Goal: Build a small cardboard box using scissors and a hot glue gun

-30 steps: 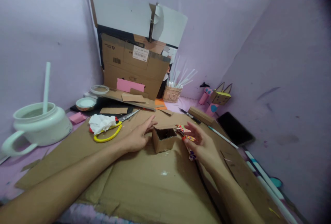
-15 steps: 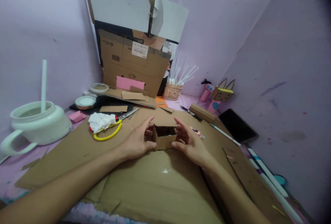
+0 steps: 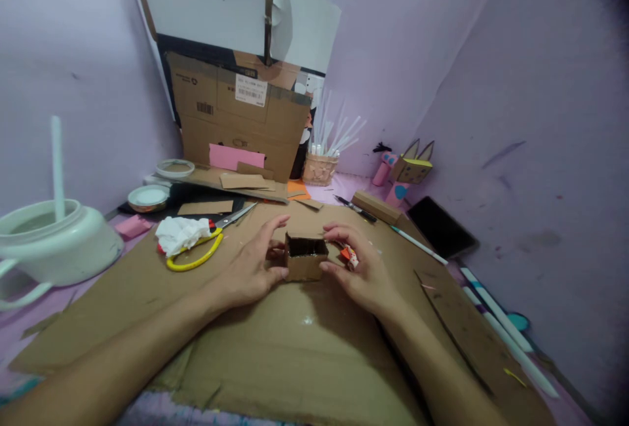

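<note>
A small open-topped cardboard box (image 3: 306,269) stands on the big cardboard sheet (image 3: 236,354) in front of me, its inside dark. My left hand (image 3: 255,262) holds the left end, thumb at the front corner and index finger raised above the rim. On the right end, my right hand (image 3: 356,265) has its thumb at the front corner and its other fingers curved behind. Through the gap in those fingers shows a small red and white item (image 3: 348,255); its kind is unclear.
Left are yellow-handled scissors (image 3: 196,259) under crumpled white tissue (image 3: 181,234), and a white pot (image 3: 73,249) with a stick. Behind stand a large carton (image 3: 196,137) and a basket of white sticks (image 3: 320,169). Right lie a pen (image 3: 356,208), a brush (image 3: 417,244) and a phone (image 3: 442,226).
The cardboard panel that rose over the small box's opening no longer shows there, and more of the inside is visible. Both hands stay at its ends. My view has turned slightly right.
</note>
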Available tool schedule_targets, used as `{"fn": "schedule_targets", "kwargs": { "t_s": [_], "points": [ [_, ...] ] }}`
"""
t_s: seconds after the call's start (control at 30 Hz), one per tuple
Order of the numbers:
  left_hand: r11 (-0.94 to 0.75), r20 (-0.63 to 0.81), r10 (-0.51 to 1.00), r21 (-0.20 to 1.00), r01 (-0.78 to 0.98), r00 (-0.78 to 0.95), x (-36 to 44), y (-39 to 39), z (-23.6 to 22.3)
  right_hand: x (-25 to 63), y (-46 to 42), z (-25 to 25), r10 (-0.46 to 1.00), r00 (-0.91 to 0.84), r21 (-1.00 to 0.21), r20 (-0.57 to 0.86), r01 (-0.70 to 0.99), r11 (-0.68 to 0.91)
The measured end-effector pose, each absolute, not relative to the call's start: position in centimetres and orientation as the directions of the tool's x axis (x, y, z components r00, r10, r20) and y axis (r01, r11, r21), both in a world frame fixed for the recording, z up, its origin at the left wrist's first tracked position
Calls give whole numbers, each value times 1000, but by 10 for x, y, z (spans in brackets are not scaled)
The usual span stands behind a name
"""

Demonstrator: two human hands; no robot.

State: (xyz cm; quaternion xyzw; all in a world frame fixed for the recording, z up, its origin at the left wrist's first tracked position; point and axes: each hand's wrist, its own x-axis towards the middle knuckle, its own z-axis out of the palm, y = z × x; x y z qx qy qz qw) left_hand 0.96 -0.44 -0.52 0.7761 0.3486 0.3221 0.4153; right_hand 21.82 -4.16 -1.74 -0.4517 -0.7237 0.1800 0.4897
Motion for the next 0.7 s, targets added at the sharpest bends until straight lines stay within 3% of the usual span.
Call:
{"fn": "schedule_targets", "kwargs": {
  "t_s": [0.7],
  "points": [
    [-404,200,811,872,278,550,12,-4,-15,205,-44,-20,738,-163,-473,655,673,569]
  ]
}}
